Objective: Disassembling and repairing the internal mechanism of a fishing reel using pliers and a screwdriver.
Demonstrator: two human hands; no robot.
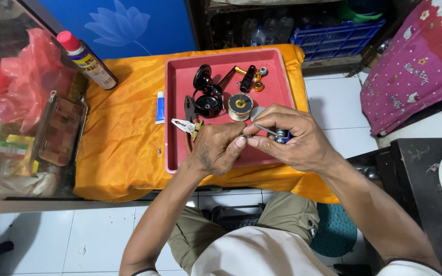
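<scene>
My left hand (pixel 220 148) and my right hand (pixel 295 138) meet over the near edge of a red tray (pixel 177 76). Between their fingertips they pinch a small metal part (pixel 247 136). My right hand also holds a thin grey tool with a blue handle (pixel 281 135). On the tray lie a black fishing reel body (pixel 206 97), a spool of line (pixel 240 106), a black handle with gold-coloured pieces (pixel 249 77) and pliers (pixel 186 124), partly hidden by my left hand.
The tray sits on a low table under an orange cloth (pixel 124 133). A small white-and-blue tube (pixel 160 107) lies on the cloth. A spray can with a red cap (pixel 88 60) stands at the far left. A glass case with red bags (pixel 21 87) is left; blue crate (pixel 333 38) behind.
</scene>
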